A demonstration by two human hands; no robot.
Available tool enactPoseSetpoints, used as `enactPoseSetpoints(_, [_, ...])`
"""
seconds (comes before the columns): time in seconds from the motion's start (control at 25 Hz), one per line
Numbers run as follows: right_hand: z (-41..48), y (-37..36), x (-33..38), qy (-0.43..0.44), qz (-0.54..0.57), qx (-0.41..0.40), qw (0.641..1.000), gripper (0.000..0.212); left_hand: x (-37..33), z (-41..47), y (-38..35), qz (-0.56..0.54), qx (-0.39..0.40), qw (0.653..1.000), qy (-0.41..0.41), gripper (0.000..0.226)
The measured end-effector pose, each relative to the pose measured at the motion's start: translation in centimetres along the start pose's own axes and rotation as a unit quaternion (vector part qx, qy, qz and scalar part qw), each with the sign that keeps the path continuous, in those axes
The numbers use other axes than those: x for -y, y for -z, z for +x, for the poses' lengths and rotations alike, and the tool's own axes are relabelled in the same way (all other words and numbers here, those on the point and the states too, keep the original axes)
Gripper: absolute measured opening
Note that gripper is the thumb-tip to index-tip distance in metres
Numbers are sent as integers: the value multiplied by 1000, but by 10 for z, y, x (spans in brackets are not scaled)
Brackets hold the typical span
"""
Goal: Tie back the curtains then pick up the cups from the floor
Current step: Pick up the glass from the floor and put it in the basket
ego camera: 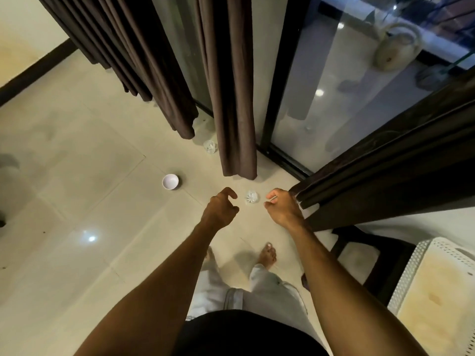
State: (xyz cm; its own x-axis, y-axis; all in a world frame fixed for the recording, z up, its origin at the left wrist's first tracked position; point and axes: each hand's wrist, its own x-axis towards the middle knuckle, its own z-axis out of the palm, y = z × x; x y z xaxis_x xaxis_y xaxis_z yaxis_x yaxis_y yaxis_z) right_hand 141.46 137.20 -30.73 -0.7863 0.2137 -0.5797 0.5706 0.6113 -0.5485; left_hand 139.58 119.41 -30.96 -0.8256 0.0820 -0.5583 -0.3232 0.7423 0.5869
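The left hand [222,206] reaches forward and down from a straight bare forearm. Its fingers are bent into a loose hook with a gap to the thumb, and it grasps nothing. The right hand [282,205] is level with it, fingers curled inward and knuckles against the lower edge of the dark brown pleated fabric curtain on the right [385,155]. Whether it grips the cloth cannot be told.

Seen between the two hands, a small clear ribbed glass cup [251,197] stands on the glossy beige tiled floor [90,150]. A small round white cup [170,181] sits upright further left, well apart from it. A second clear glass cup [210,146] stands beyond, just beside the hem of the middle dark brown curtain [231,86], which hangs loose and straight. A third dark brown curtain [144,60] hangs at the left, also untied.
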Motion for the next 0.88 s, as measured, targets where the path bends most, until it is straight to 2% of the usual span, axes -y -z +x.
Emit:
enactPoseSetpoints(0.2, [32, -33, -23, -51, 26, 13, 998, 29, 16, 40, -25, 28, 41, 999, -1, 38])
enactPoseSetpoints(0.44, [97, -106, -69, -114, 41, 5, 993, 50, 79, 118, -90, 48, 94, 994, 41, 60])
enactPoseSetpoints(0.6, [162, -155, -113, -118, 9, 12, 993, 62, 125, 182, -138, 55, 123, 989, 57, 70])
enactPoseSetpoints(0.88, [292, -250, -193, -123, -3, 29, 992, 72, 208, 310, -230, 23, 121, 989, 83, 71])
